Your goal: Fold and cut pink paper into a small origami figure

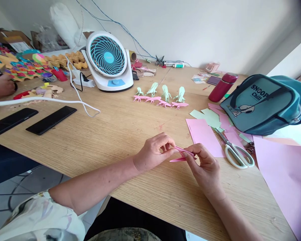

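Note:
A narrow folded piece of pink paper [178,160] is held between both hands above the front part of the wooden table. My left hand [158,149] pinches its upper left end with thumb and forefinger. On the other side, my right hand [203,164] grips the right end between thumb and fingers. Part of the paper is hidden by the fingers. Beyond the hands stand pink folded paper figures [163,103] in a row, with green folded paper figures [165,93] just behind them. A stack of pink sheets [203,135] lies behind my right hand.
White-handled scissors [237,155], a teal bag [261,103], a red bottle [223,87] and a large pink sheet [286,177] are on the right. A fan [107,57], two phones [51,120] and a white cable [47,99] are leftward. Another person's hand [3,86] shows far left.

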A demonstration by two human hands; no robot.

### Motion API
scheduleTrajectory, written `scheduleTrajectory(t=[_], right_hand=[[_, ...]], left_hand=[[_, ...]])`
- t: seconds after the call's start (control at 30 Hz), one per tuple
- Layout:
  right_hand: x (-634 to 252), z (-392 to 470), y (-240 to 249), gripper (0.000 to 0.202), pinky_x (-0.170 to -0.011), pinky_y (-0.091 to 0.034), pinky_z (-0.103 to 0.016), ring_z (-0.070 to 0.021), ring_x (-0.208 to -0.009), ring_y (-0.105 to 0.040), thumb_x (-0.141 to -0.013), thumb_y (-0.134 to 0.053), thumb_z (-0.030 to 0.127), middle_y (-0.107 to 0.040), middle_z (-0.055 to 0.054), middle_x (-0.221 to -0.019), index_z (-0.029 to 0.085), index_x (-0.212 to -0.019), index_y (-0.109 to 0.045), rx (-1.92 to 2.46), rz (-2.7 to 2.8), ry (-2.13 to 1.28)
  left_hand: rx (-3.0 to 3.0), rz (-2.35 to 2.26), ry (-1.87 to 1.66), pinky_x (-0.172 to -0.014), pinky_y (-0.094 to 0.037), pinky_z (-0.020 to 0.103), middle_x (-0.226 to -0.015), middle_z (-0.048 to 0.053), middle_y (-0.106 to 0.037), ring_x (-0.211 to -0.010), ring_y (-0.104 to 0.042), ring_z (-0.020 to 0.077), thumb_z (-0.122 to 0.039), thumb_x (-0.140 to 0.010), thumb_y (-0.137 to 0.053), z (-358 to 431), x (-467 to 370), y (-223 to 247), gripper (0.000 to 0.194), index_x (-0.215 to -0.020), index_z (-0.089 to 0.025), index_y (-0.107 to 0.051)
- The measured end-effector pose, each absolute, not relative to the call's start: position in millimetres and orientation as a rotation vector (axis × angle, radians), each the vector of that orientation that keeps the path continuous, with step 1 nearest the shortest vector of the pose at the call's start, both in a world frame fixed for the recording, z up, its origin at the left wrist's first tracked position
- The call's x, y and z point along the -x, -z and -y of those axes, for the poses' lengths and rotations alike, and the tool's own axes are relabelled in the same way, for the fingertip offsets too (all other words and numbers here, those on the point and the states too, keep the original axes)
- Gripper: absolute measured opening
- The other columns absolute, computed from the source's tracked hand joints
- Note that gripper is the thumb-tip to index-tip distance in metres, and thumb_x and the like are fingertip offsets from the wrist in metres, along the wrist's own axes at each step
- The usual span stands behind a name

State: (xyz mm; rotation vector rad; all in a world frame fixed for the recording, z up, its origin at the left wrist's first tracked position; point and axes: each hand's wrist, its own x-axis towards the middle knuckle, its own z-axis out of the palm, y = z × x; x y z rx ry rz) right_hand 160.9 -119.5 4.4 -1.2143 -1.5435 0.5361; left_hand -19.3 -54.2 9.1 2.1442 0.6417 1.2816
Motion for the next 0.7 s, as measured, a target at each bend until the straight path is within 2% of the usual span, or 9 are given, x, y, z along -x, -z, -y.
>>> scheduleTrajectory(t=[0.2,0.5,0.6,0.7], right_hand=[[-162,120,-4,0.012,-0.064,-0.038,-0.03,-0.014,-0.068,-0.048,-0.091,-0.063,0.018,-0.057,0.002,-0.074,0.022,-0.08,-0.063,1.212,1.536,-0.507],[-161,119,-5,0.01,-0.064,-0.04,-0.03,-0.0143,-0.069,-0.05,-0.091,-0.062,0.016,-0.059,0.001,-0.076,0.022,-0.083,-0.064,1.21,1.558,-0.451],[-160,119,-4,0.01,-0.063,-0.04,-0.03,-0.0141,-0.069,-0.05,-0.091,-0.062,0.015,-0.059,0.001,-0.077,0.022,-0.084,-0.063,1.202,1.571,-0.426],[-160,119,-4,0.01,-0.063,-0.041,-0.03,-0.0143,-0.069,-0.051,-0.091,-0.062,0.014,-0.059,0.0,-0.078,0.022,-0.084,-0.063,1.197,1.577,-0.401]], left_hand=[[-2.121,-0.712,-1.289,-0.055,-0.047,0.019,-0.074,-0.001,-0.06,-0.06,-0.053,0.0068,-0.02,-0.083,-0.071,53,18,-10,0.012,-0.079,-0.016,-0.061],[-1.937,-0.783,-1.179,-0.055,-0.044,0.019,-0.074,-0.001,-0.063,-0.06,-0.053,0.0072,-0.018,-0.083,-0.068,63,16,-14,0.007,-0.08,-0.016,-0.062],[-1.83,-0.808,-1.123,-0.056,-0.044,0.019,-0.075,0.0,-0.063,-0.064,-0.056,0.0088,-0.023,-0.084,-0.068,64,15,-15,0.009,-0.082,-0.016,-0.062],[-1.729,-0.843,-1.046,-0.054,-0.042,0.019,-0.072,-0.001,-0.061,-0.059,-0.053,0.0078,-0.028,-0.084,-0.069,66,14,-17,0.015,-0.083,-0.016,-0.062]])
